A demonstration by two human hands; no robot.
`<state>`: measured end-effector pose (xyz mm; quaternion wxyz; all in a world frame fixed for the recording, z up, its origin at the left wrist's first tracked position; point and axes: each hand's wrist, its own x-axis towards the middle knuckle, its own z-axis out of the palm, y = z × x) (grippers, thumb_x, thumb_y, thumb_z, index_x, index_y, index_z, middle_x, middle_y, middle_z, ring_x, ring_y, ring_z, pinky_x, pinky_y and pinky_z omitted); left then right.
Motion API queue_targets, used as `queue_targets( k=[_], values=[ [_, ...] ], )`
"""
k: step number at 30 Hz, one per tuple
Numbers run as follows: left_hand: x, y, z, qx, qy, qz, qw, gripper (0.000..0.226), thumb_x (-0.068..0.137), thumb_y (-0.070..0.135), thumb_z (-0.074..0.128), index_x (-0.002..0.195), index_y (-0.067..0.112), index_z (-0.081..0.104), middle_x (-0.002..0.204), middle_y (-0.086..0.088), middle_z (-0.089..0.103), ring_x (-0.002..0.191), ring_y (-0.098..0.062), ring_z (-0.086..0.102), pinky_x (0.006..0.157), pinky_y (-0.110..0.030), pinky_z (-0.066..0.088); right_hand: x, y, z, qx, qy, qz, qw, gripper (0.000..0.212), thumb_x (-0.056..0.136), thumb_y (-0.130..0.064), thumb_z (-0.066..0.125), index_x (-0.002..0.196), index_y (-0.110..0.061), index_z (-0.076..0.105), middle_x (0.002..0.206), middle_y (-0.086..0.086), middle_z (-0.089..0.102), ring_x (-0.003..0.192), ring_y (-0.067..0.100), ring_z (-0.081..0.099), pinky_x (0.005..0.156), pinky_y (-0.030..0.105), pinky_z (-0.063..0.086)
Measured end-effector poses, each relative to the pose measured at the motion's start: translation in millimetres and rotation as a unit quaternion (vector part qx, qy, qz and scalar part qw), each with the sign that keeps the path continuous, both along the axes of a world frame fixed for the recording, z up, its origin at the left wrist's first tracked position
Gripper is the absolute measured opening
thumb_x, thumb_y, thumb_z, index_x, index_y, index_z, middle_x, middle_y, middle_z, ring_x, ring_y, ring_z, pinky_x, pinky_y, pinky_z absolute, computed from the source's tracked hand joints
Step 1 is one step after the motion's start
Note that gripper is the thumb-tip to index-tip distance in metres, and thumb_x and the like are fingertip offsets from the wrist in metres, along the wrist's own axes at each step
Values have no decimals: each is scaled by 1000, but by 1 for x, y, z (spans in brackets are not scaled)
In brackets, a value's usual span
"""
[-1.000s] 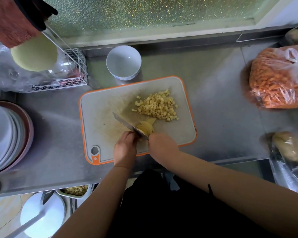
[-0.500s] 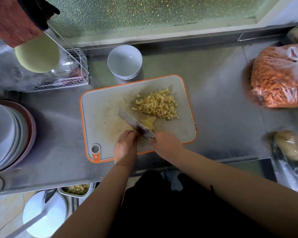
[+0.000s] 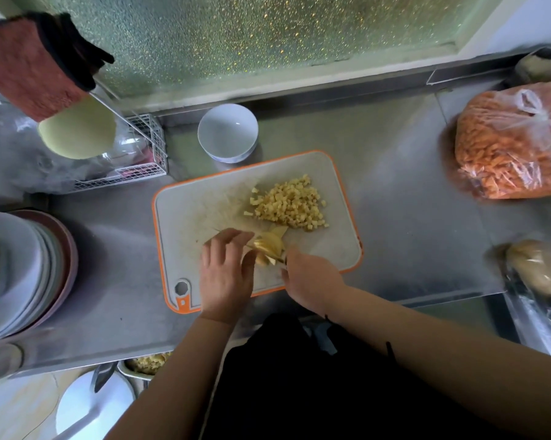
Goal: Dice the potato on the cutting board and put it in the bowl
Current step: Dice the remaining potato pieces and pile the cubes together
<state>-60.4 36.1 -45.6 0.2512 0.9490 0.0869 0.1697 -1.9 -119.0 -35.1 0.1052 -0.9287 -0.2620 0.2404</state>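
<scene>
I see the potato in two states. A heap of small pale-yellow potato cubes (image 3: 288,203) lies on the cutting board (image 3: 185,217), just beyond my hands and slightly to the right. The uncut potato piece (image 3: 269,244), a stack of yellow slices fanned a little, sits between my two hands near the board's near edge.

The board is grey-white with an orange rim and a hanger hole at its near-left corner, left of my left wrist. Bare board lies to the left of my left hand and to the right of my right hand. The white bowl (image 3: 227,132) stands empty on the steel counter (image 3: 395,173) beyond the board's far edge, ahead of my left hand, close to the board but apart from it. Far to the right of my right hand is a bag of orange pieces (image 3: 515,147); far to the left, a stack of plates (image 3: 20,274).

My left hand (image 3: 225,271) lies flat with fingers spread and fairly straight, fingertips at the slices' left side. My right hand (image 3: 309,277) is curled round the knife (image 3: 275,258), of which I see only a sliver of blade against the slices.
</scene>
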Motion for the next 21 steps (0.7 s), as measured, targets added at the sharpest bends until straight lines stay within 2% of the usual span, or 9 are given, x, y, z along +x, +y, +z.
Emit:
queue_targets(
  k=[2,5,8,9,11,13,17,21],
  values=[
    [16,3,14,46,108,-85,989,28,88,39,51,107,28,69,112,5,64,105,-24,55,91,-37,37,-5,2,-2,-4,-22,2,1000,46,98,-32,40,131,-1,36,104,16,65,93,34,64,71,37,47],
    [39,8,31,102,287,-178,936,24,90,45,53,103,37,71,108,13,67,105,-19,58,90,-34,39,-9,2,-2,2,-44,-1,999,48,98,-31,41,133,0,36,102,16,66,92,34,64,69,37,46],
    [61,9,45,23,437,-182,881,19,90,35,60,103,33,73,103,8,69,100,-17,59,82,-32,47,-7,0,-3,14,-54,5,998,45,97,-29,43,131,0,38,96,14,67,86,32,66,63,34,43],
    [68,9,48,7,463,-179,868,18,89,32,62,102,30,75,100,7,69,97,-16,60,80,-30,47,-7,-2,-2,15,-71,8,997,45,94,-30,50,126,0,43,89,13,67,78,30,67,58,32,43],
    [78,7,49,27,474,-192,859,17,87,26,64,99,28,76,99,6,71,94,-15,61,80,-28,48,-8,-3,1,4,-119,18,993,45,73,-31,75,103,-1,58,60,6,62,48,22,62,39,23,36],
    [84,7,47,52,471,-197,858,15,86,26,65,97,28,76,98,5,71,93,-14,61,81,-29,49,-10,-3,0,8,-162,14,987,41,55,-30,85,81,-7,63,44,-1,52,32,15,51,32,16,26],
    [90,10,39,55,476,-188,858,10,84,28,68,89,31,75,87,10,67,89,-11,60,74,-26,46,-11,-5,6,16,-197,22,980,33,55,-29,83,71,-14,60,44,-4,50,32,12,49,32,16,24],
    [96,7,41,74,477,-197,854,12,84,30,67,93,29,74,95,9,67,90,-10,57,75,-27,46,-13,-10,7,46,-192,22,980,43,58,-27,81,82,-10,49,46,-3,51,33,14,50,32,17,26]
  ],
)
